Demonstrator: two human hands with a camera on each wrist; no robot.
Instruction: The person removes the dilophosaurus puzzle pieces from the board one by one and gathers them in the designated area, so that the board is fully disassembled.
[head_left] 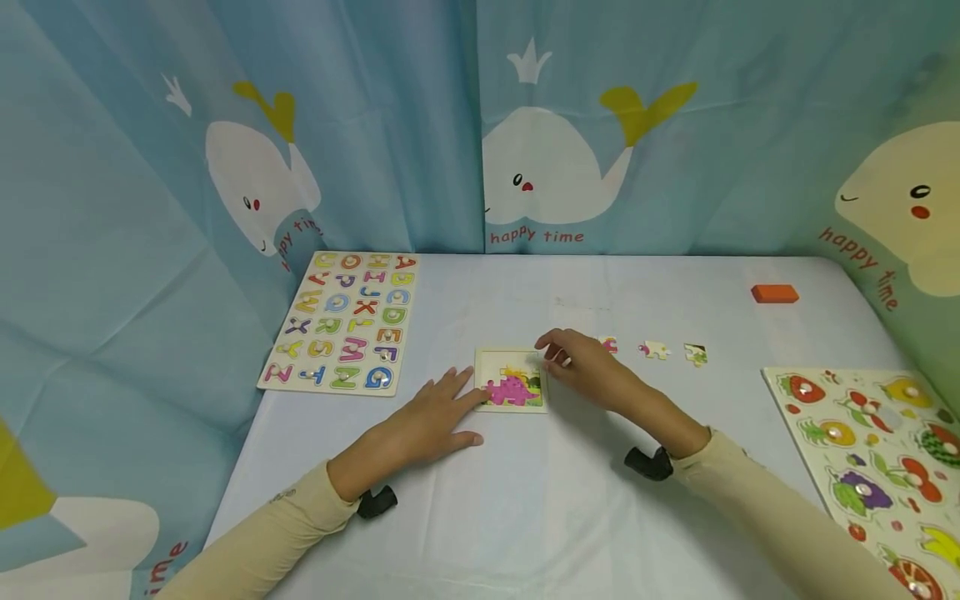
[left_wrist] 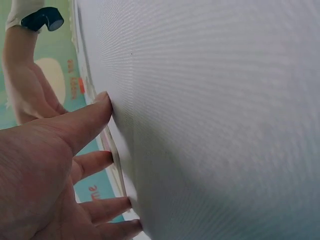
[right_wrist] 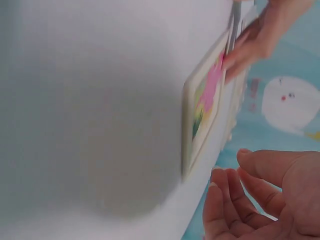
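3 pieces (head_left: 695, 354) between tray (head_left: 525, 409) and surface (head_left: 525, 517)'s right edge | likely light, stiff: pinch edges | left hand (head_left: 427, 427) spread, right hand (head_left: 592, 371) loosely curled, seemingly empty

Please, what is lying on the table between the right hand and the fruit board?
In the head view, three loose puzzle pieces lie between the right hand and the fruit board, one partly hidden.

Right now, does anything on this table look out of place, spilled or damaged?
Nothing looks spilled or damaged. The one oddity is the orange block, alone toward the back right of the table; it seems to match nothing else here. The three loose pieces right of the part-filled puzzle tray look merely unplaced.
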